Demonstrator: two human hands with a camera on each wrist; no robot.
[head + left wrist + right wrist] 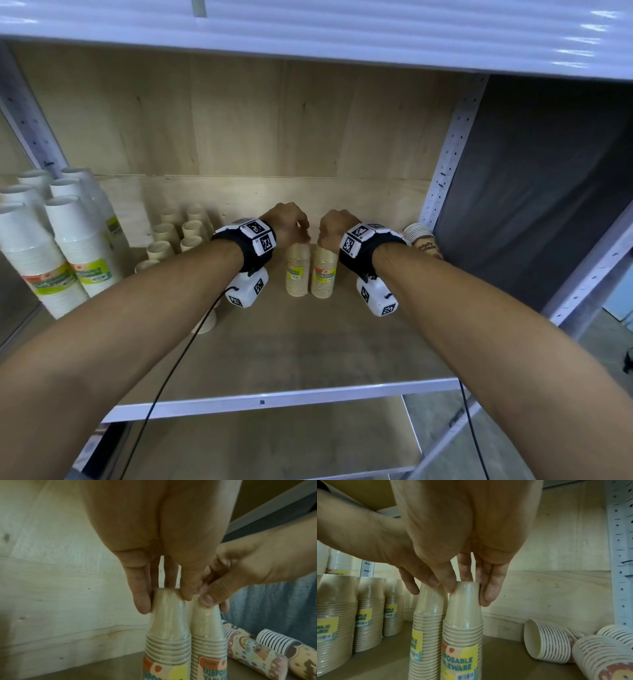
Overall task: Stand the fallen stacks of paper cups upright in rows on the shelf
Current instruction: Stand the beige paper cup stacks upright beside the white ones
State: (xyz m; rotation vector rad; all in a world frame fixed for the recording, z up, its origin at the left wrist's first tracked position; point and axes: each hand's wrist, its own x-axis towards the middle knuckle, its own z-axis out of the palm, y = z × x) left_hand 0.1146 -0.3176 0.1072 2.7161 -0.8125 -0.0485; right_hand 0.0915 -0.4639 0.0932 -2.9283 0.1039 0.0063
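Two wrapped beige cup stacks stand upright side by side, rims down, mid-shelf: the left stack (pixel 297 270) (pixel 169 622) (pixel 428 615) and the right stack (pixel 323 274) (pixel 207 628) (pixel 464 615). My left hand (pixel 294 229) (pixel 164 599) pinches the top of the left stack with thumb and fingers. Beside it, my right hand (pixel 329 229) (pixel 467 592) grips the top of the right stack the same way. Patterned cup stacks (pixel 423 240) (pixel 254 650) (pixel 547 642) lie fallen on their sides at the right end of the shelf (pixel 308 342).
Tall white cup stacks (pixel 68 240) stand at the far left. Rows of upright beige stacks (pixel 171 236) (pixel 334 615) fill the space beside them. A perforated metal post (pixel 448 161) bounds the shelf on the right; its metal front edge (pixel 260 401) is near me.
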